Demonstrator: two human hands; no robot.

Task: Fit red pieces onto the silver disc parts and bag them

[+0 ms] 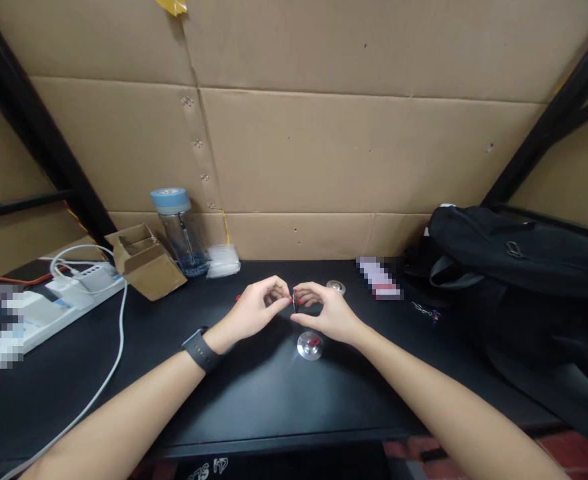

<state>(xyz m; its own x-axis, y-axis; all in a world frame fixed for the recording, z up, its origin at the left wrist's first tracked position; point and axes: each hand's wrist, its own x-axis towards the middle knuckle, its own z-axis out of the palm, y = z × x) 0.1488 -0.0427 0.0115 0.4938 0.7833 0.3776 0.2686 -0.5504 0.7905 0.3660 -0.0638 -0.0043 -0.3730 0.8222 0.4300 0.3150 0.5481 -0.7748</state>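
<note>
Both of my hands meet over the middle of the black tabletop. My right hand [327, 313] is closed around a thin, round-edged disc [295, 303], which I see almost edge-on between thumb and fingers. My left hand [261, 303] pinches at the disc's left edge; a small red bit shows by the fingertips, too small to name. Below my right hand, a shiny round metal disc [309, 347] lies flat with a red loop [315, 342] on it. A second metal disc [336, 287] rests behind my right hand. Another red bit [239, 298] shows left of my left hand.
At the left stand an opened cardboard box [157, 277], a blue-lidded bottle [181, 233] and a white power strip [84, 293] with a cable. A black bag [519, 267] fills the right side, near a small keychain [431, 313]. Cardboard [324, 167] walls the back.
</note>
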